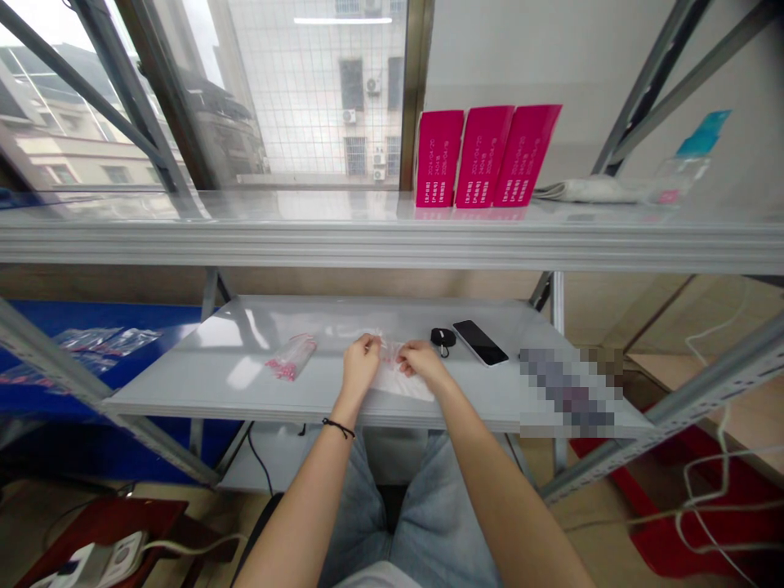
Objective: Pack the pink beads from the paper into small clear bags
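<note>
My left hand [360,365] and my right hand [422,363] meet over the middle of a low grey table [233,384]. Both pinch a small clear plastic bag [389,353] with red print, held between them just above the tabletop. More clear bags [401,384] lie flat under my right wrist. A black cord band circles my left wrist. A bundle of small clear bags with red strips [291,358] lies on the table to the left of my left hand, apart from it.
A black phone [480,342] and a small black key fob [442,337] lie right of my hands. A grey shelf [367,233] above carries three pink boxes [483,155] and a spray bottle [686,163]. Blue surface with bags [104,339] at left. Cables [716,490] hang right.
</note>
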The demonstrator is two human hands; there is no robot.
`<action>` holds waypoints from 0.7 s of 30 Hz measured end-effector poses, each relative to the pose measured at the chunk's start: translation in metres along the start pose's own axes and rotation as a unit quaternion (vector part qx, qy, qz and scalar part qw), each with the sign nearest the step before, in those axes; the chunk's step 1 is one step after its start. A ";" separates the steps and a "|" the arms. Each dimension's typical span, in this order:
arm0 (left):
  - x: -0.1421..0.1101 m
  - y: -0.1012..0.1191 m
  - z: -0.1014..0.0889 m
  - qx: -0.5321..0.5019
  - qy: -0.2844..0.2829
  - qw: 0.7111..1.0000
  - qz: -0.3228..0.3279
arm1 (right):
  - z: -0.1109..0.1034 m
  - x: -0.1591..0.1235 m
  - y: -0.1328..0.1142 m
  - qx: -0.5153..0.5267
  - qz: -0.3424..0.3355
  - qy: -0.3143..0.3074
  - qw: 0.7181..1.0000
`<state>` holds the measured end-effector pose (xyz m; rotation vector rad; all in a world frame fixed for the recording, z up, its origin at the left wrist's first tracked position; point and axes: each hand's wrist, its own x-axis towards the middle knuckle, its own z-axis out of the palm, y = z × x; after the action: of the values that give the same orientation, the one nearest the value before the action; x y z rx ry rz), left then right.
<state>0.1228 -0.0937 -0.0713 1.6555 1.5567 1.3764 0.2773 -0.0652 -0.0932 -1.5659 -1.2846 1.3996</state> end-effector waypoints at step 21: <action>0.005 -0.020 0.017 -0.054 0.006 0.998 -0.021 | -0.001 -0.002 -0.002 0.025 0.008 -0.010 1.000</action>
<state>0.1278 -0.0792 -0.0937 1.5432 1.4888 1.4257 0.2784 -0.0663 -0.0909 -1.5366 -1.2410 1.4495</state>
